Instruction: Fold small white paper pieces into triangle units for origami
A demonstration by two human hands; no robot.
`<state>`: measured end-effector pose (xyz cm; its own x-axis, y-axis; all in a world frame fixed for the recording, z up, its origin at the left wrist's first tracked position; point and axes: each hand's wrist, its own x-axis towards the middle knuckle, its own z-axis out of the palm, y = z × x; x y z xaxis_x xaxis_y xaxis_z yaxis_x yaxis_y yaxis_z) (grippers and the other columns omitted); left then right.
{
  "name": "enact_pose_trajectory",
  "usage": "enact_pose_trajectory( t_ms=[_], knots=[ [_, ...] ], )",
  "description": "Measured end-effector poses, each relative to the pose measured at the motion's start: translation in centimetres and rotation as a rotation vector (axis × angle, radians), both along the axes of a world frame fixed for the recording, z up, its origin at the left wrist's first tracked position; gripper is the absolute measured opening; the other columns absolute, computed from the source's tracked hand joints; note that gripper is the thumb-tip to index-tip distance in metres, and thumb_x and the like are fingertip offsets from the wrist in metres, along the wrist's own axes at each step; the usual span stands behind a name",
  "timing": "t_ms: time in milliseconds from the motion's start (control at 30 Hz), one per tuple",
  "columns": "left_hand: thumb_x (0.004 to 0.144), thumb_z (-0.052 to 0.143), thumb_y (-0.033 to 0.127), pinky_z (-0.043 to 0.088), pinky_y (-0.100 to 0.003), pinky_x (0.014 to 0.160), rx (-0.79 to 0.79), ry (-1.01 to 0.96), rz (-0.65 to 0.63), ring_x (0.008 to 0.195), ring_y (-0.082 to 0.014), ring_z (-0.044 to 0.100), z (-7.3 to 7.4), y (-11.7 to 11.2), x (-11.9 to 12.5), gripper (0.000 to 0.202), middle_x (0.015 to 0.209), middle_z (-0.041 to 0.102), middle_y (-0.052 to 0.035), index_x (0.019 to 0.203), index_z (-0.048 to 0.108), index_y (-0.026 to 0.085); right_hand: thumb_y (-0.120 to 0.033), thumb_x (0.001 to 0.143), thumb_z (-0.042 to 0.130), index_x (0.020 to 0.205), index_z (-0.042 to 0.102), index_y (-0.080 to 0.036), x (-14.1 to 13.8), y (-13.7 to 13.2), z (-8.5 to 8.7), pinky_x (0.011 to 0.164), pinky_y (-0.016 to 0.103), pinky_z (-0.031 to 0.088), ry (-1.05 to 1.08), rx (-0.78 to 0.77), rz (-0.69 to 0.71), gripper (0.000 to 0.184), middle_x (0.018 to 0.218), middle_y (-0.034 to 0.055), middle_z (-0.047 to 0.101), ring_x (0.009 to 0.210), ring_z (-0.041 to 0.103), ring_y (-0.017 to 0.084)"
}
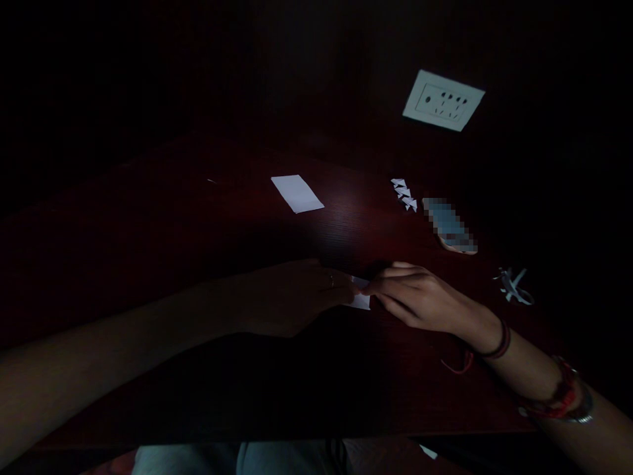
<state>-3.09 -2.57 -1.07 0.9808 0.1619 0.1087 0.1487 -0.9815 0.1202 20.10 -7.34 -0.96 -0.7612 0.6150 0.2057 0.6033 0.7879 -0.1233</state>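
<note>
On a dark wooden table, my left hand and my right hand meet over a small white piece of paper. Both hands have their fingers pinched on it, the left from the left side, the right from the right. The paper lies low on the tabletop and is mostly covered by the fingers. My left hand wears a ring. My right wrist carries dark and red bands.
A white paper rectangle lies farther back. Several small folded paper pieces sit at the back right beside a blurred phone-like object. Paper scraps lie at the right. A white wall socket is behind the table.
</note>
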Motion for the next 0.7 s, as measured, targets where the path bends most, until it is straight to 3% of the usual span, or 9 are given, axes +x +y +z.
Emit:
enact_pose_trajectory(
  t_ms=[233,333,433,533,700],
  knots=[
    [0.079,0.038,0.007,0.03,-0.03,0.088,0.101,-0.038,-0.024,0.112,-0.017,0.041,-0.4,-0.1,0.1,0.044,0.125,0.043,-0.0048,0.121,0.038,0.018,-0.011,0.081,0.037,0.095,0.054,-0.014,-0.1,-0.2,0.3,0.066,0.028,0.041,-0.067,0.069,0.023,0.022,0.074,0.0057,0.058,0.07,0.052,0.013],
    [0.082,0.039,0.013,0.031,-0.031,0.088,0.17,-0.043,-0.024,0.111,-0.0186,0.041,-0.5,0.0,0.1,0.041,0.126,0.041,-0.0078,0.122,0.038,0.016,-0.012,0.079,0.039,0.089,0.055,-0.015,0.2,-0.3,0.4,0.067,0.028,0.042,0.042,0.057,-0.01,0.019,0.074,0.0047,0.059,0.068,0.053,0.013],
    [0.084,0.039,0.018,0.029,-0.032,0.09,0.199,-0.056,0.003,0.113,-0.0198,0.038,-0.7,-0.1,0.1,0.037,0.125,0.042,-0.0083,0.121,0.04,0.016,-0.014,0.079,0.043,0.089,0.055,-0.016,0.2,0.1,0.5,0.069,0.027,0.044,0.245,0.019,-0.156,0.016,0.08,0.0041,0.06,0.073,0.056,0.013],
    [0.083,0.042,0.02,0.027,-0.036,0.091,0.185,-0.06,0.043,0.115,-0.0217,0.035,-0.8,-0.1,0.0,0.037,0.122,0.045,-0.0048,0.12,0.041,0.02,-0.014,0.077,0.046,0.096,0.053,-0.017,-0.2,0.7,0.4,0.072,0.027,0.045,0.369,-0.091,-0.32,0.02,0.088,0.0044,0.061,0.079,0.057,0.013],
    [0.084,0.039,0.016,0.029,-0.034,0.088,0.151,-0.037,0.017,0.112,-0.0202,0.038,-0.8,-0.2,-0.2,0.039,0.126,0.041,-0.0052,0.122,0.038,0.018,-0.01,0.07,0.052,0.102,0.049,-0.017,-0.9,1.4,-0.3,0.073,0.028,0.046,0.518,-0.416,-0.374,0.032,0.087,0.0036,0.062,0.079,0.057,0.012]
  ],
)
